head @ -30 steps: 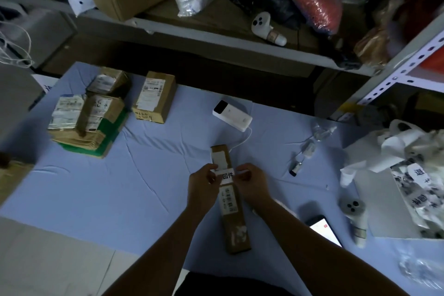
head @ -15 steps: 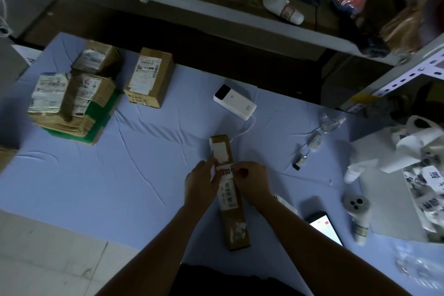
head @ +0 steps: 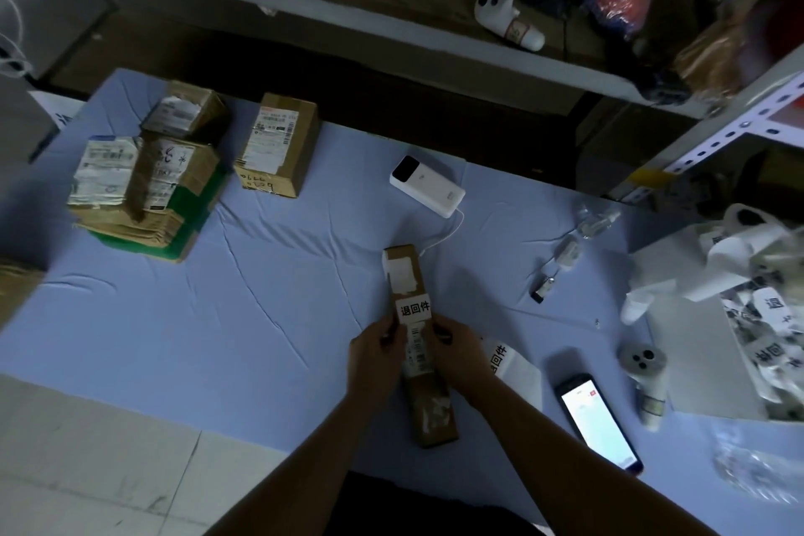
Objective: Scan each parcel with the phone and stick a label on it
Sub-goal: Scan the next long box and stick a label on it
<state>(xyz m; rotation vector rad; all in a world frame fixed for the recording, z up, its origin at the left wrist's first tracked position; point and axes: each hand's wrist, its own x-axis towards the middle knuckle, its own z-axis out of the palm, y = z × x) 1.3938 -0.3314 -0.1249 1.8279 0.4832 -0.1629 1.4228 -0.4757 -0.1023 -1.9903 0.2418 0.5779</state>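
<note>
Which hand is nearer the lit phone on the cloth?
Right. The right hand grips the long parcel just left of the phone; the left hand holds the parcel's far side.

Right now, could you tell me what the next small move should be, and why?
Probably set the parcel aside with the pile at far left. The label already lies flat across it, the left hand and right hand grip its sides just below the label, and the phone lies lit to the right, so this one seems finished.
</note>
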